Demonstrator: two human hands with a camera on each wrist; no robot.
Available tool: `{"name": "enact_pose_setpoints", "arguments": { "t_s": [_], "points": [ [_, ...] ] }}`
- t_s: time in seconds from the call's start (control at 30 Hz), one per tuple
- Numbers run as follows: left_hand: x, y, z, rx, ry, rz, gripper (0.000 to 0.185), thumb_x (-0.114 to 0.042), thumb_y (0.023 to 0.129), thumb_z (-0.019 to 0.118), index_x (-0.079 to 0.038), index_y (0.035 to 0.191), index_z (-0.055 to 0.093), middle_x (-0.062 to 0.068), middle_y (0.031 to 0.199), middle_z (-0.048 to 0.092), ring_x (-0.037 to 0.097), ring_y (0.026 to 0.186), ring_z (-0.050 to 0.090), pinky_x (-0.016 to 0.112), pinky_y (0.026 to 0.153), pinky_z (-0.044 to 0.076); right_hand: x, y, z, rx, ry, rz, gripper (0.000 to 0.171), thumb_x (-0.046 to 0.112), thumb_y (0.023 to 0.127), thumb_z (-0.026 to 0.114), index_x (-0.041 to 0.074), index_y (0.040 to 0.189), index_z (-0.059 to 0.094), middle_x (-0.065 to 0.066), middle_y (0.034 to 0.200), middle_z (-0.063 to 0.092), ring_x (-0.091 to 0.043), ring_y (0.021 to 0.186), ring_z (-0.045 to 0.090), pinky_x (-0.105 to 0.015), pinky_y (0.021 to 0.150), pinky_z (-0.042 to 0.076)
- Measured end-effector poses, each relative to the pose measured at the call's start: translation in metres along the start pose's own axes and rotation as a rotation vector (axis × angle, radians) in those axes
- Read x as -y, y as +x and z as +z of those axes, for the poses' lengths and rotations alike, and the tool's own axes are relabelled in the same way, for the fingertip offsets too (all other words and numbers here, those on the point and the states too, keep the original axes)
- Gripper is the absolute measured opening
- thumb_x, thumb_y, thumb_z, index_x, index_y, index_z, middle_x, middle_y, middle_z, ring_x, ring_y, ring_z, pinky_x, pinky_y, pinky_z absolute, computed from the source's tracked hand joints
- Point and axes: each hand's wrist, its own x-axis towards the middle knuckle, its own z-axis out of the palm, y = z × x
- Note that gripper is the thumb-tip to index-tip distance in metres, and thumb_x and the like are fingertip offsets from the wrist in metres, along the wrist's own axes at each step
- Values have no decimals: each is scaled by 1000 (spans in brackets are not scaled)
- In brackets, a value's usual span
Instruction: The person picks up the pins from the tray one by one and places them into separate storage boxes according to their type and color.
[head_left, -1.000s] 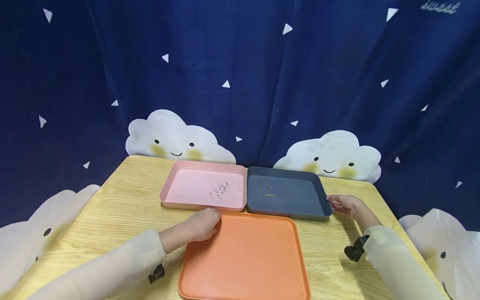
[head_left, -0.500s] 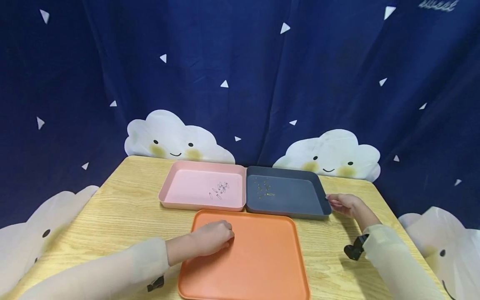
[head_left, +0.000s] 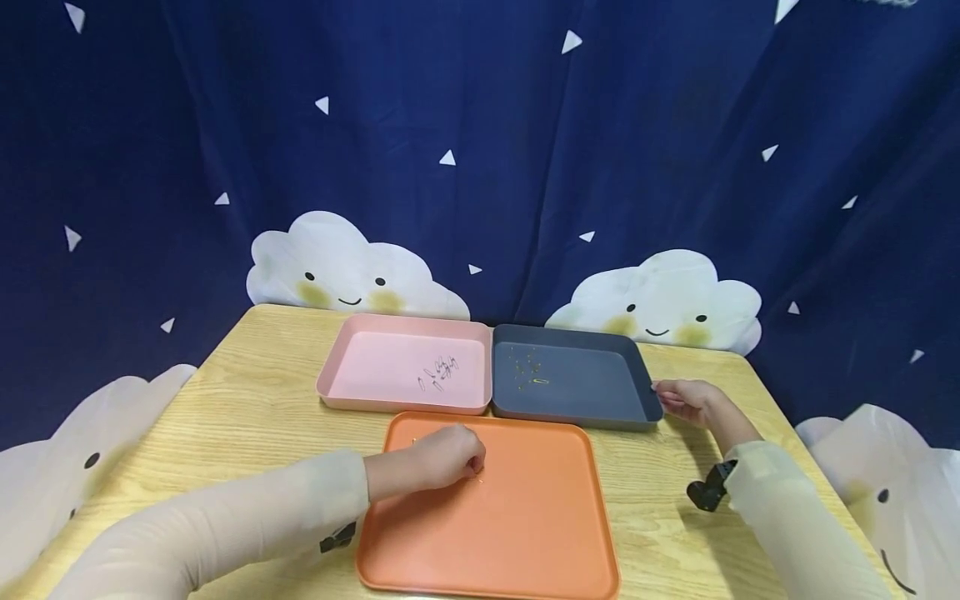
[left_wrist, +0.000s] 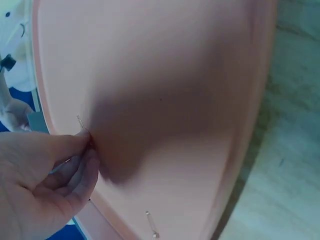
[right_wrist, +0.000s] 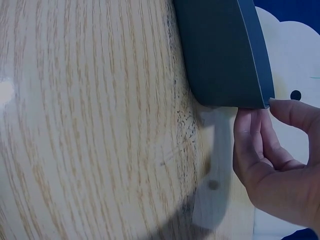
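Note:
My left hand (head_left: 444, 457) is over the upper middle of the orange tray (head_left: 525, 533), pinching a small gold safety pin (left_wrist: 80, 122) between thumb and fingertips. Part of that pin is hidden by the fingers. Another safety pin (left_wrist: 151, 223) lies on the same tray, near its rim. At the right end of the dark grey-blue tray (head_left: 600, 379), my right hand (head_left: 693, 402) holds the rim: the thumb is at the top edge and the curled fingers are against the outside wall. Several gold safety pins (head_left: 528, 367) lie in the left part of that tray.
A pink tray (head_left: 382, 367) stands directly left of the dark one, with several dark safety pins (head_left: 442, 369) in its right half. All trays rest on a wooden table (head_left: 247, 400). A navy curtain with cloud prints (head_left: 360, 275) hangs behind.
From the orange tray's upper left edge, my left hand has moved right and slightly down to over its middle. A pin tip now shows at its fingers. The right hand stays at the dark tray.

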Motion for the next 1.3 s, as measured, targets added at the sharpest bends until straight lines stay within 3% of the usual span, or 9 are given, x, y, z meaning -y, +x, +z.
{"name": "enact_pose_setpoints", "arguments": {
  "t_s": [0.13,0.23,0.4,0.5,0.63,0.73,0.83,1.13,1.3],
  "points": [
    [-2,3,0,40,147,56,18,-10,89,63,-11,71,61,0,69,58,11,65,56,17,55,45,1,-1,-1,-2,-10,2,21,8,96,48,15,86,64,8,76,66,-1,72,63,-15,69,56],
    [-1,5,-1,48,90,56,18,-8,87,62,-11,70,58,0,68,56,8,63,52,15,55,43,1,0,-1,-14,-9,7,17,9,96,49,12,94,65,8,75,68,-1,72,64,-15,70,56],
    [5,9,-8,100,-274,-69,10,-2,78,65,-7,70,65,2,65,65,-3,56,43,9,55,37,1,1,0,-9,-1,10,17,8,96,49,12,95,66,8,75,69,-2,72,65,-15,70,57],
    [8,14,-12,179,-550,-235,6,-2,78,67,-2,74,71,7,66,70,-4,55,51,10,57,47,0,2,0,-3,12,7,23,7,95,49,16,83,66,7,74,68,-2,71,64,-15,69,56],
    [13,21,-14,239,-895,-479,7,2,82,66,7,83,70,8,70,71,6,60,60,18,62,57,0,2,-1,1,31,2,30,6,95,49,20,74,66,7,74,68,-2,71,64,-15,68,56],
    [18,28,-14,251,-1056,-571,10,4,85,63,11,89,68,5,71,68,7,61,60,17,62,56,0,1,0,-1,32,1,31,6,95,49,20,73,66,7,74,68,-2,71,64,-15,69,56],
    [22,36,-16,257,-1165,-607,12,3,88,60,12,93,66,4,71,67,7,61,60,15,59,53,1,0,1,1,34,2,29,6,95,50,19,75,66,6,75,68,-3,72,64,-15,69,56],
    [19,72,-36,199,-1254,-632,24,3,91,54,17,110,60,7,74,63,8,63,59,14,61,53,1,0,0,2,20,5,29,7,95,50,20,75,66,7,76,67,-3,73,64,-15,70,56],
    [20,97,-49,176,-1218,-631,28,2,91,56,17,115,58,3,68,61,7,60,57,14,59,52,0,1,1,4,22,-1,29,7,95,50,21,75,66,7,76,67,-3,73,64,-16,70,56]
  ]
}}
